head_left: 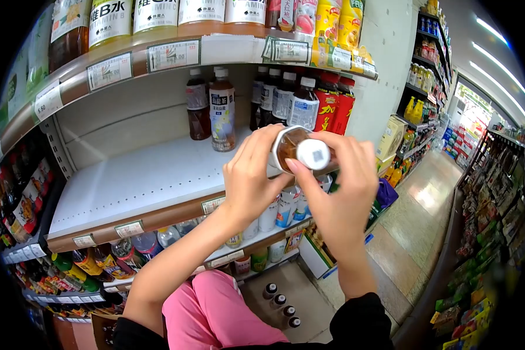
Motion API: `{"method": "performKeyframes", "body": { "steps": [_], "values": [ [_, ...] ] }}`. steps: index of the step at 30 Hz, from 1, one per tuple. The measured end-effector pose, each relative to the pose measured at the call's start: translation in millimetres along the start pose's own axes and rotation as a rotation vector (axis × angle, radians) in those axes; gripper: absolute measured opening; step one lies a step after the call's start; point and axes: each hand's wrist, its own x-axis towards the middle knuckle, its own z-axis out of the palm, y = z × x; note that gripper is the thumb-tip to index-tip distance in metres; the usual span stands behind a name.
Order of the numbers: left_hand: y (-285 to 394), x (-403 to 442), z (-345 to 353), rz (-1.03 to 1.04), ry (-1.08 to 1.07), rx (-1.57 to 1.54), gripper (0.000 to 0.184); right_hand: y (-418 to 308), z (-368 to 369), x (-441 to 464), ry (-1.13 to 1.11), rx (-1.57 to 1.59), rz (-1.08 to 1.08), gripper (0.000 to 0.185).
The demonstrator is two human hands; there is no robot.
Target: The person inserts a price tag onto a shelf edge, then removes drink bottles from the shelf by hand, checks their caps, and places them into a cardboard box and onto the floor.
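A brown drink bottle with a white cap (312,154) is held between both hands in front of the shelf, its cap tilted toward the camera. My left hand (251,172) wraps the bottle's left side, near its lower part. The fingers and thumb of my right hand (347,178) close round it by the cap. Behind, on the white shelf board (128,172), a tea bottle with a pale label (222,111) stands upright beside a darker bottle (198,105). Further right are several dark bottles with white caps (303,105) and red bottles (335,108).
Large bottles (157,14) line the shelf above. Lower shelves hold more drinks (122,251). Several capped bottles (279,300) stand on the floor beside pink-clad legs (221,309). An aisle (414,216) runs along the right, with a packed rack (496,233) beyond.
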Motion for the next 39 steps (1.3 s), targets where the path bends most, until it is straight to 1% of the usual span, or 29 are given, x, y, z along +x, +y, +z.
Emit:
{"method": "performKeyframes", "body": {
  "steps": [2, 4, 6, 10, 16, 18, 20, 23, 25, 28, 29, 30, 31, 32, 33, 37, 39],
  "values": [
    [20.7, -1.5, -12.0, 0.032, -0.041, -0.031, 0.061, -9.9, -26.4, -4.7, -0.044, -0.033, -0.002, 0.034],
    [36.7, -6.2, -16.6, 0.121, -0.034, -0.067, 0.063, -16.4, -51.6, -9.9, -0.116, -0.095, -0.017, 0.035],
    [51.2, -15.3, -21.2, 0.111, -0.128, -0.13, 0.064, -21.6, -72.3, -17.6, -0.159, -0.115, -0.017, 0.037],
    [76.8, -41.8, -20.1, 0.037, -0.297, -0.257, 0.068, -28.7, -102.1, -33.6, -0.293, -0.133, 0.111, 0.034],
    [98.2, -110.5, 7.5, -0.179, -0.533, -0.428, 0.072, -12.4, -119.3, -79.0, -0.475, -0.152, 0.362, 0.031],
    [107.0, -133.0, 15.5, -0.249, -0.593, -0.438, 0.067, 2.4, -121.5, -106.9, -0.525, -0.165, 0.431, 0.032],
    [113.9, -159.8, 25.4, -0.335, -0.658, -0.458, 0.063, 7.0, -122.1, -129.6, -0.586, -0.213, 0.554, 0.029],
    [122.2, -200.1, 32.2, -0.412, -0.843, -0.432, 0.065, 22.3, -121.4, -179.7, -0.646, -0.255, 0.659, 0.027],
    [126.2, -218.3, 30.7, -0.45, -0.949, -0.41, 0.066, 24.5, -122.1, -209.6, -0.687, -0.309, 0.767, 0.027],
    [120.9, -239.2, 28.9, -0.502, -0.992, -0.427, 0.065, 34.1, -124.7, -268.9, -0.741, -0.404, 0.905, 0.028],
    [118.2, -245.0, 28.5, -0.521, -1.003, -0.411, 0.059, 36.0, -125.2, -289.1, -0.765, -0.456, 0.953, 0.028],
    [114.5, -251.5, 28.7, -0.556, -1.029, -0.397, 0.058, 38.1, -126.1, -310.9, -0.79, -0.507, 1.001, 0.028],
    [110.1, -258.6, 29.1, -0.59, -1.055, -0.381, 0.056, 41.1, -128.4, -336.2, -0.807, -0.522, 1.101, 0.03],
    [106.0, -266.2, 30.0, -0.624, -1.081, -0.365, 0.055, 43.1, -129.1, -357.0, -0.826, -0.549, 1.123, 0.031],
    [103.1, -275.1, 31.3, -0.643, -1.065, -0.354, 0.047, 44.6, -129.6, -376.0, -0.847, -0.575, 1.143, 0.031],
    [97.3, -297.7, 32.5, -0.716, -1.173, -0.345, 0.038, 59.5, -131.0, -469.5, -0.927, -0.618, 1.175, 0.033],
    [96.4, -309.3, 33.1, -0.724, -1.241, -0.356, 0.038, 64.3, -126.5, -507.9, -0.982, -0.645, 1.212, 0.034]
  ]
}}
